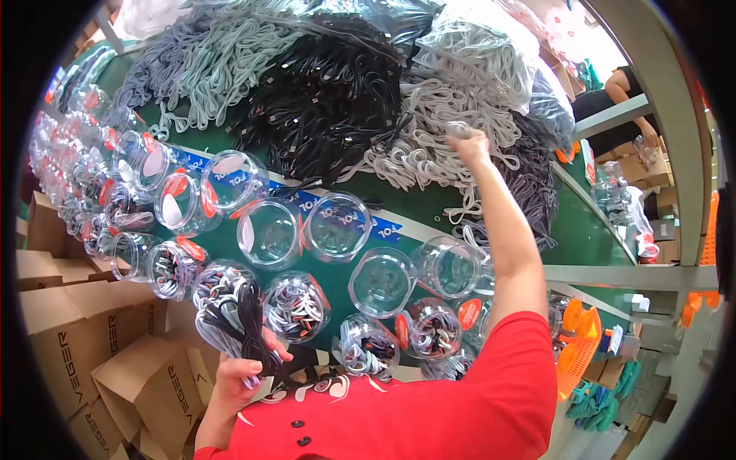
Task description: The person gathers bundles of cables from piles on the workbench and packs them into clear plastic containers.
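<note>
My left hand (244,374), low at the left of my body, is closed around a bunch of coiled USB cables (239,318), black and pale grey-lilac. The bunch is held above the clear jars. My right hand (469,146) is stretched far forward over the heap of white cables (429,115). Its fingers are closed on a whitish coiled cable (458,128), blurred at the fingertips. To the left of that heap lies a pile of black cables (322,100), with visible metal plugs. Pale green cables (230,73) and lilac-grey cables (165,61) lie further left.
Open clear jars (337,226) stand along the green table's near edge. Several, such as one jar (295,307), hold mixed cables. More jars crowd the left. Dark grey cables (529,184) lie right. Cardboard boxes (146,383) stand lower left. A metal post and another person's arm (619,88) are right.
</note>
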Demonstrator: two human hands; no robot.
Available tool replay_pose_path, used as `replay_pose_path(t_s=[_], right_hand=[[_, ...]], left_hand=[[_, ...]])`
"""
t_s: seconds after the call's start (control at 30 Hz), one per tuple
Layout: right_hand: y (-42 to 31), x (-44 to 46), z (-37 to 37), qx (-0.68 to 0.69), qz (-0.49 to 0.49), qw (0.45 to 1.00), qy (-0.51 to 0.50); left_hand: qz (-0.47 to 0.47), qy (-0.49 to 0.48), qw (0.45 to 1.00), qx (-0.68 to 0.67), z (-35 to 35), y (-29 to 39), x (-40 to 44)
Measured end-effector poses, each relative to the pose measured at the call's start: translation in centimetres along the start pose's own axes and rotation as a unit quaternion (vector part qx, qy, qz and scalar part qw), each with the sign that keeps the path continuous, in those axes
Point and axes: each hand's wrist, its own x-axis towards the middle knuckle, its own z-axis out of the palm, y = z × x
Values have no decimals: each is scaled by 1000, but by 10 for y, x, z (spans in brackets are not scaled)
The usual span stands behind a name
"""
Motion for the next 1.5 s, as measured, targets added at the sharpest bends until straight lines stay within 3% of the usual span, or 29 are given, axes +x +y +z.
replay_pose_path(t_s=[0.07,0.17,0.27,0.3,0.4,0.43,0.53,0.57,0.73,0.8,0.87,0.97,1.1,1.2,1.27,1.37,1.47,1.5], right_hand=[[2,5,27,26,45,998,-27],[-35,-8,41,200,232,948,-91],[-15,5,61,298,254,918,-56],[-13,11,60,234,262,935,-48],[35,38,88,190,200,961,22],[20,26,74,150,204,967,33],[-30,-41,21,253,68,965,-18],[-3,-30,37,312,-27,950,-15],[-130,-187,-42,451,-53,860,-232],[-150,-233,-47,465,-62,845,-256],[-166,-269,-49,524,-45,808,-268],[-174,-302,-46,550,-36,793,-258],[-170,-332,-35,530,-45,827,-181],[-161,-345,-33,600,-11,782,-168],[-164,-359,-29,560,-10,825,-79],[-165,-369,-28,556,-56,829,-35],[-165,-388,-41,517,-39,851,-78],[-165,-395,-44,522,-63,844,-110]], left_hand=[[6,9,1000,8,4,-1,-1],[15,18,1000,13,14,-3,-6],[18,11,999,25,23,-7,-8],[15,5,999,31,20,-10,-9],[16,5,999,44,20,-13,-15],[17,7,999,46,21,-14,-18],[45,16,998,41,33,-9,-23],[51,10,998,38,31,-10,-23],[8,-70,997,-44,38,-2,-9],[-34,-145,989,-16,36,3,-3],[-24,-156,987,-20,45,3,-5],[-72,-207,971,-99,39,-1,-11],[-152,-200,954,-161,28,-6,-22],[-225,-187,934,-204,22,-11,-25],[-258,-196,916,-236,17,-19,-23],[-266,-208,923,-184,24,-20,-27],[-203,-250,941,-104,33,-19,-27],[-143,-251,954,-85,35,-21,-23]])
